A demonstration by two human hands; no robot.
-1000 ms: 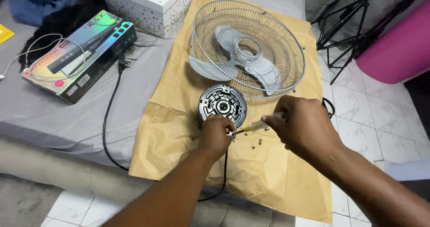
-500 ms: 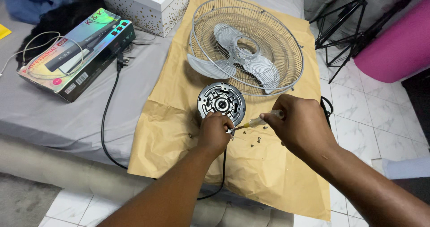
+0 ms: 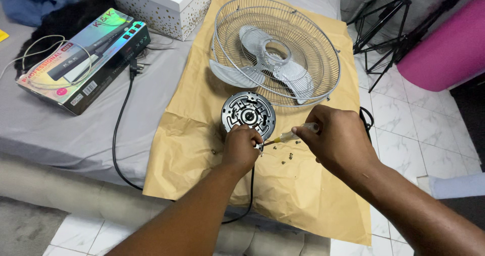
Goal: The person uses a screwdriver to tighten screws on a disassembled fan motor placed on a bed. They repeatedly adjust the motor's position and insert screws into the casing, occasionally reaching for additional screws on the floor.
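A round silver fan motor lies on brown paper spread over a grey bed. My left hand grips the motor's near edge with closed fingers. My right hand holds a small screwdriver with a clear yellow handle, its tip pointing at the motor's rim beside my left fingers. Several small loose screws lie on the paper under the screwdriver. Behind the motor rests a wire fan guard with grey blades inside it.
A black power cord runs from the bed down past the paper. A glossy black box and a white gold-dotted box sit at the left and back. A black tripod and a pink cushion stand on white tiles at right.
Both hands stay at the motor's near edge; the screwdriver tip remains at the rim. Only the camera view has shifted slightly.
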